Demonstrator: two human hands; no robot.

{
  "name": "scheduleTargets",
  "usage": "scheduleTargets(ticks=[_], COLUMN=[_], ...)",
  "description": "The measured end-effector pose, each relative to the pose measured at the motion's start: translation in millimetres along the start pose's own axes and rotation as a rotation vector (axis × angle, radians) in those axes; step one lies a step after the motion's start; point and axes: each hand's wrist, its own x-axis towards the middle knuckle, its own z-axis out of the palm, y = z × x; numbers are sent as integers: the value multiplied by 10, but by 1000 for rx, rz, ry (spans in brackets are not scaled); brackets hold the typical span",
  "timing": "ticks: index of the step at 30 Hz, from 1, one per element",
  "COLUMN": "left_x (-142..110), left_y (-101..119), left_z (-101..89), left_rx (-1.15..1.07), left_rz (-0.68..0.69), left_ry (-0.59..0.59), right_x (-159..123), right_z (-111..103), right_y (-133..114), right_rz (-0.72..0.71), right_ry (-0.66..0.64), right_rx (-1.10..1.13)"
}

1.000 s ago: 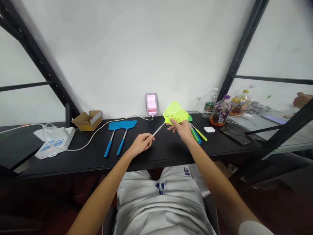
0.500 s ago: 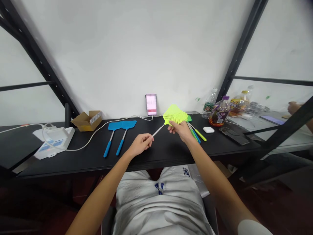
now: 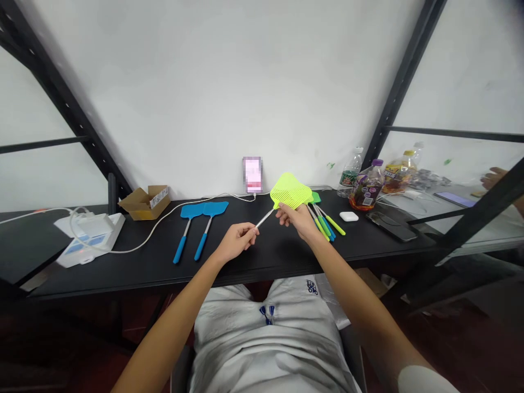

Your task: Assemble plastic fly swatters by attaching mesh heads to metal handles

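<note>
A yellow-green fly swatter [image 3: 291, 189] with a perforated head and a thin metal rod is held above the black table. My left hand [image 3: 238, 240] is closed round the lower end of the rod, hiding the grip. My right hand [image 3: 298, 219] pinches the base of the head between thumb and fingers. Beyond my right wrist lie several more swatters, with green, blue and yellow-green handles [image 3: 326, 222], their heads mostly hidden. Two blue fly swatters [image 3: 200, 240] lie side by side on the left, heads toward the wall.
An open cardboard box [image 3: 145, 203] and a white power strip [image 3: 92, 240] with cables are at left. A phone [image 3: 252, 174] leans on the wall. To the right are bottles [image 3: 367, 185], a white earbud case [image 3: 349, 216] and a dark phone [image 3: 392, 226]. Black metal shelf posts frame both sides.
My right hand and the swatter head have shifted slightly left, showing more of the swatter handles behind. My left hand keeps its hold on the rod.
</note>
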Motion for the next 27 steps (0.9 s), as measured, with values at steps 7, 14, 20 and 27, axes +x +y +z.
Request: scheduleTargets(ticks=[7, 14, 20, 27], left_x=[10, 26, 24, 1], left_y=[-18, -73, -52, -1], left_z=[10, 4, 10, 35], left_rx=[20, 50, 18, 47], left_rz=[18, 36, 13, 13], left_ry=[-1, 43, 43, 10], right_x=[-12, -32, -81, -95], right_z=[54, 127, 168, 193], right_y=[27, 38, 23, 22], right_rz=[-55, -78, 43, 28], right_ry=[49, 162, -140, -126], right_rx=[22, -28, 4, 8])
